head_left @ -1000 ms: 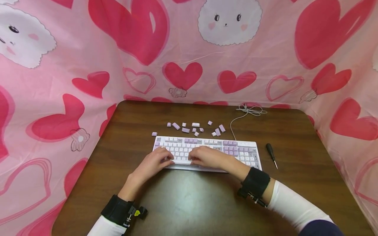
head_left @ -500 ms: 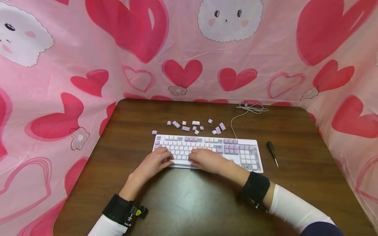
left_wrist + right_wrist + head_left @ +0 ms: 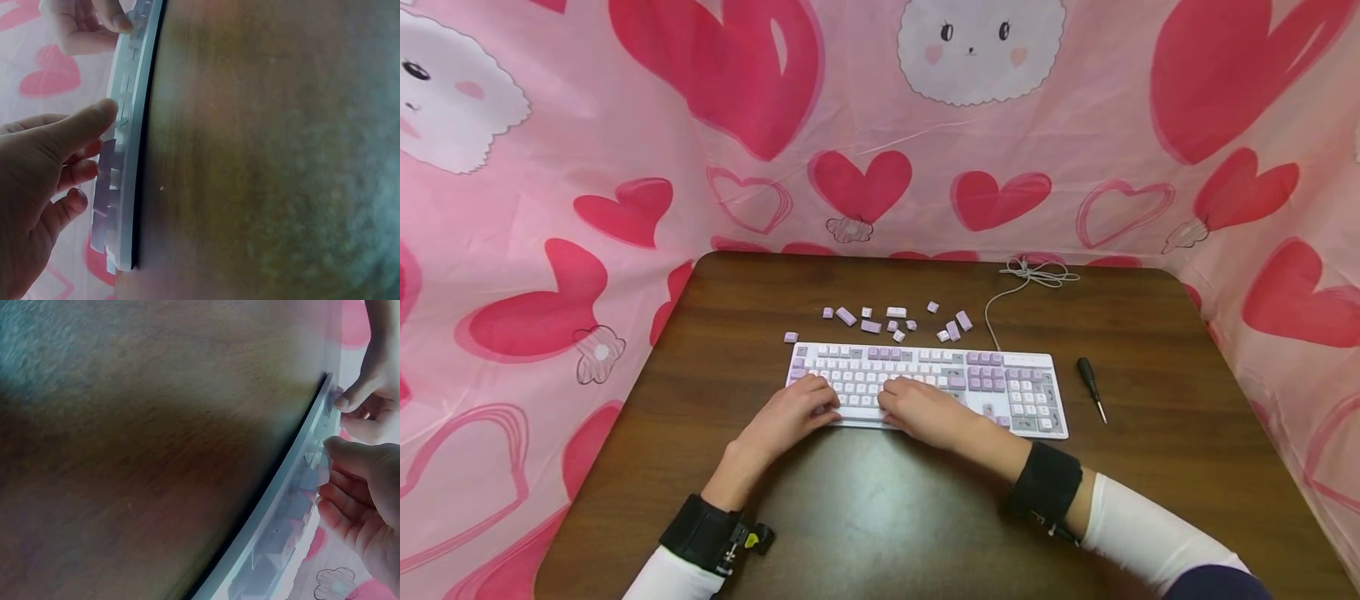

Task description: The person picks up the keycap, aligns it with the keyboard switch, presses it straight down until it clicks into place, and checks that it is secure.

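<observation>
A white, lavender and grey keyboard [image 3: 1027, 362] lies flat on the dark wooden table. My left hand [image 3: 796, 410] rests on its left part, fingers loosely bent over the keys and thumb near the front edge. Close by, my right hand [image 3: 923, 408] lies over the middle keys in the same relaxed way. In the left wrist view the left thumb [image 3: 100, 115] touches the front row. The right thumb [image 3: 337, 447] sits at the front keys in the right wrist view. Neither hand visibly grips anything. Several loose lavender and white keycaps [image 3: 871, 327] are scattered behind the keyboard.
A black-handled screwdriver [image 3: 1091, 388] lies right of the keyboard. Behind it, the keyboard's cable [image 3: 1037, 273] is bundled near the table's back edge. A pink heart-patterned curtain [image 3: 865, 100] surrounds the table at the back and sides.
The keyboard's front edge, slightly raised one second ago, has come down flat. Both hands stay on the keys, and the head view has shifted a little.
</observation>
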`<action>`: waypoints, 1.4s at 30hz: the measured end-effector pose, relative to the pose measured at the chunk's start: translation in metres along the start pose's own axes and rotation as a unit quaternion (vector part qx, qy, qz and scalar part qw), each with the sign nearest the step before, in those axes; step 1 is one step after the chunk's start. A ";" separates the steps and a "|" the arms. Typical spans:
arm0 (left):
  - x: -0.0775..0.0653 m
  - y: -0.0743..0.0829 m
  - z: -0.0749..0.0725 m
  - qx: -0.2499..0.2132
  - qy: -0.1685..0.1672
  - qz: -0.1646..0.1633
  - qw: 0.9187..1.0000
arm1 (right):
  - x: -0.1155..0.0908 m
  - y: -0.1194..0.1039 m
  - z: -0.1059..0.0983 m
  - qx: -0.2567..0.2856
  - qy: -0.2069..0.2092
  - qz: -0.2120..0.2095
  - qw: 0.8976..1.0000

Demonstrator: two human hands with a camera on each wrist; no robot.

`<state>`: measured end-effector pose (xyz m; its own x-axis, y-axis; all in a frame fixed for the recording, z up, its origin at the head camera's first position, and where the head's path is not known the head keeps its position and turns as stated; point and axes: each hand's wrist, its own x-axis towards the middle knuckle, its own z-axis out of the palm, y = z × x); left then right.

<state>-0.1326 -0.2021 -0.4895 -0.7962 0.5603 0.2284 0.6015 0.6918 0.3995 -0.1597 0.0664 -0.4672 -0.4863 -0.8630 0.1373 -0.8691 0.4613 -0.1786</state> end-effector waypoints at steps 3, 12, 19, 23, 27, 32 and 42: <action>0.004 -0.002 0.002 -0.009 -0.003 -0.003 1.000 | -0.001 0.001 -0.001 -0.001 -0.008 0.009 1.000; 0.009 -0.006 0.002 -0.029 -0.037 0.014 0.999 | 0.002 -0.006 0.006 -0.114 0.005 -0.028 0.993; 0.005 -0.005 0.001 -0.043 -0.045 0.008 0.998 | 0.005 -0.006 0.011 -0.124 -0.009 -0.038 0.991; 0.005 -0.005 0.001 -0.043 -0.047 0.007 0.998 | 0.004 -0.007 0.010 -0.112 -0.012 -0.033 0.993; 0.007 -0.007 0.001 -0.046 -0.041 0.011 0.998 | 0.005 -0.005 0.008 -0.099 -0.012 -0.027 0.995; 0.004 -0.009 0.001 -0.047 -0.035 0.015 0.998 | 0.004 -0.003 0.009 -0.058 -0.015 -0.014 0.998; 0.008 -0.009 -0.009 -0.044 -0.034 0.010 0.998 | 0.000 0.006 0.007 -0.019 -0.018 -0.012 1.000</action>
<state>-0.1452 -0.2079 -0.4835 -0.7761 0.6053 0.1772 0.6065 0.6391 0.4730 -0.1642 0.0675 -0.4749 -0.4618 -0.8807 0.1059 -0.8838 0.4467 -0.1390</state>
